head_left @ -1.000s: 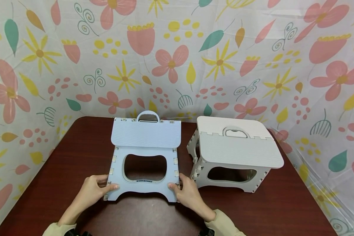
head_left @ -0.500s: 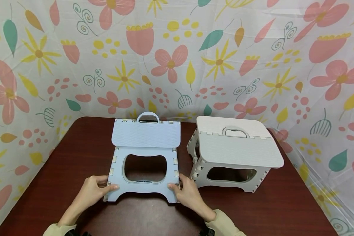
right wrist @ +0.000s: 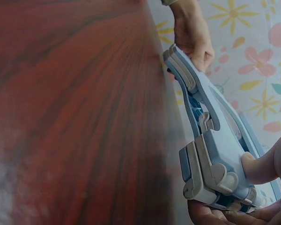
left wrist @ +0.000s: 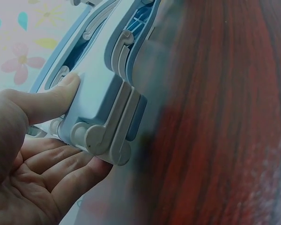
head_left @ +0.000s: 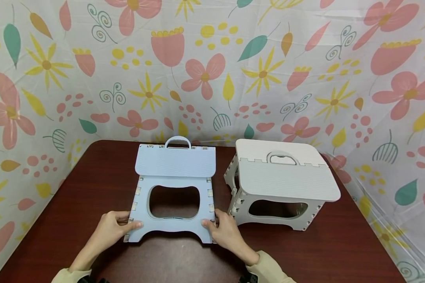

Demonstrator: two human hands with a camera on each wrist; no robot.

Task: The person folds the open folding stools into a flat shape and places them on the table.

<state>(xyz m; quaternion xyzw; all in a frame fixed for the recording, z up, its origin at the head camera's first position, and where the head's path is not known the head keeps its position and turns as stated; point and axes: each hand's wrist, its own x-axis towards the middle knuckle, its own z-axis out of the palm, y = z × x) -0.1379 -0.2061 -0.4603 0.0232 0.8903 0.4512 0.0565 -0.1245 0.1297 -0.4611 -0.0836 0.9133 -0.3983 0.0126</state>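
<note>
Left hand [head_left: 110, 227] and right hand [head_left: 228, 231] pinch the blue stool [head_left: 175, 163] by its lower corners, handle [head_left: 178, 138] toward the table's [head_left: 74, 204] back edge, sound holds on seemingly light, stiff plastic!

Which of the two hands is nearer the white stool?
Right. The right hand grips the side of the blue stool nearest the white stool; the left hand grips the opposite side, farther away.
</note>
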